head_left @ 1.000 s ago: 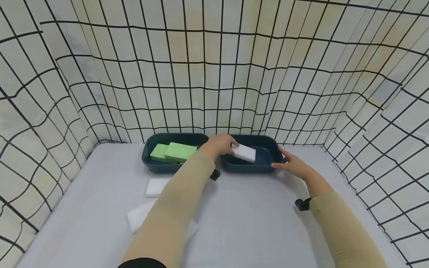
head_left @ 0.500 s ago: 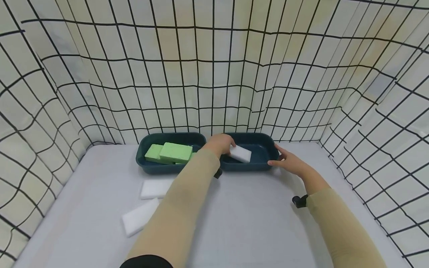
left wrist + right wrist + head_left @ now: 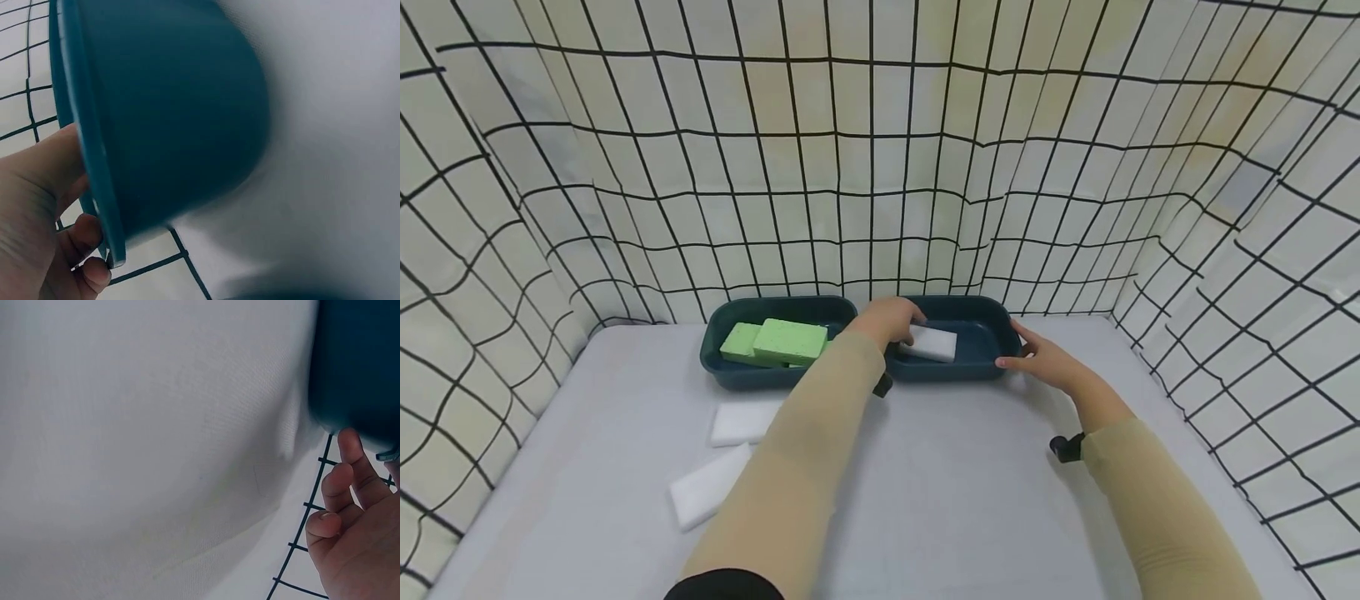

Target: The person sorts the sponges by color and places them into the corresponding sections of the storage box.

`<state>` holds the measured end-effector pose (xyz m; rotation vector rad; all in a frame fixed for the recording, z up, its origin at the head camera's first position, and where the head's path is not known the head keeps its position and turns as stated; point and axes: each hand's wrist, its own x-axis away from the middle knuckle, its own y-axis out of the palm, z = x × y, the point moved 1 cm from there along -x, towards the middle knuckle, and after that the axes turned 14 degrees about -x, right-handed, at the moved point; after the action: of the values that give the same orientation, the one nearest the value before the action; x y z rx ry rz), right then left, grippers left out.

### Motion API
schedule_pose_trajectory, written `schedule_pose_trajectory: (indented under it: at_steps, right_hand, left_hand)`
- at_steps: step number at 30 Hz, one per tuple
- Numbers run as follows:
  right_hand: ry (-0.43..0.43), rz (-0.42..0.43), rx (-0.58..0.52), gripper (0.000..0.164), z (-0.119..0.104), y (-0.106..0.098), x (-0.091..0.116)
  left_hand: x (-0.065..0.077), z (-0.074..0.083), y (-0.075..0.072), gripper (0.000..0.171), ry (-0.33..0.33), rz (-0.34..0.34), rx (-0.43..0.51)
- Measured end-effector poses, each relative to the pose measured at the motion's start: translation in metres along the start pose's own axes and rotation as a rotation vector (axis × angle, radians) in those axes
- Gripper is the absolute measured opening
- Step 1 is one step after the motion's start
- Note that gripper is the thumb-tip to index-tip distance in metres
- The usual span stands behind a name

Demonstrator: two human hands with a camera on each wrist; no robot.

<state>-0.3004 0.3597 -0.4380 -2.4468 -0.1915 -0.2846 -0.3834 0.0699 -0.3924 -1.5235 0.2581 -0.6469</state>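
My left hand (image 3: 883, 319) reaches over the left end of the right-hand teal bin (image 3: 970, 372), its thumb and index finger at the left end of a white sponge (image 3: 932, 344). The sponge lies low inside that bin. In the left wrist view, the hand (image 3: 37, 206) crosses the bin's rim (image 3: 100, 162), with two curled fingertips beside it. My right hand (image 3: 1051, 360) holds the bin's right end, thumb on the front wall and fingers at the rim. The right wrist view shows that hand (image 3: 362, 537) with a fingertip against the bin's outer wall (image 3: 356, 375).
A second teal bin (image 3: 752, 380) stands to the left with green sponges (image 3: 790, 341) in it. Two white slabs (image 3: 741, 425) lie on the white table (image 3: 962, 483) in front, partly behind the left sleeve. Black wire mesh (image 3: 872, 167) encloses the back and sides.
The white sponge has turned and settled lower in the right bin, with the left hand still at its end. The view has shifted slightly; the right hand stays on the bin.
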Motion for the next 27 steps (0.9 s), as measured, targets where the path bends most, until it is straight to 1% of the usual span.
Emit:
schedule_pose_trajectory:
  at_steps: [6,9,12,15,20,25,27]
  right_hand:
    - [0.007,0.005,0.011,0.105,-0.002,0.000,0.003]
    - [0.014,0.007,0.015,0.105,-0.002,0.000,0.003]
    - [0.009,-0.002,0.019,0.104,-0.002,0.000,0.003]
    - [0.009,-0.009,0.020,0.105,-0.004,0.002,0.002]
    - [0.024,-0.020,0.027,0.105,-0.004,0.004,0.002]
    - [0.031,-0.020,0.030,0.105,-0.004,0.004,0.005]
    - [0.030,-0.022,0.033,0.105,-0.004,0.004,0.006]
  left_hand:
    - [-0.004,-0.005,-0.001,0.053,0.047,0.037,-0.004]
    - [-0.001,-0.006,-0.005,0.053,0.067,0.065,0.002]
    - [0.005,-0.007,-0.010,0.054,0.081,0.090,-0.001]
    - [0.018,-0.010,-0.013,0.056,0.088,0.114,0.014]
    - [0.042,-0.013,-0.015,0.058,0.091,0.131,0.048]
    - [0.068,-0.018,-0.015,0.058,0.085,0.161,0.036]
    - [0.079,-0.022,-0.014,0.059,0.074,0.169,0.013]
